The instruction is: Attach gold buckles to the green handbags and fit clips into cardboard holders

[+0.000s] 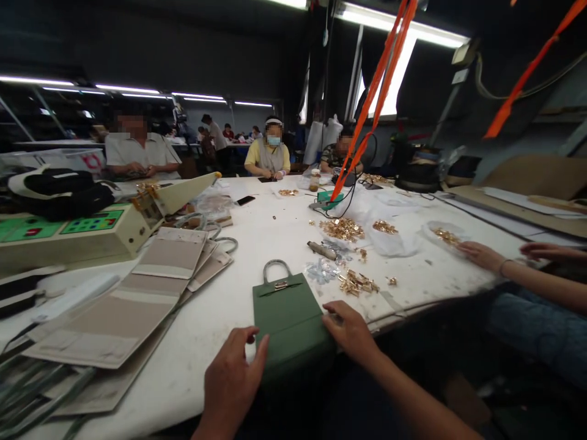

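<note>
A green handbag piece [288,318] with a loop handle [277,264] lies at the table's near edge in front of me. Gold-coloured metal hardware [280,285] sits near its top, by a dark slit or strip. My left hand [233,373] is beside its left edge, thumb and fingers apart; whether the fingertips touch it I cannot tell. At the right edge, my right hand [351,330] rests its fingertips against the piece, fingers loosely bent and parted. The lower end of the green piece is in shadow.
Flat beige panels with handles [160,275] are piled left, beside a cream machine [101,232]. Gold metal parts [342,230] lie in heaps to the right, near a green-handled tool [328,200]. Orange straps [371,91] hang down. A neighbour's hand [481,255] reaches in from the right.
</note>
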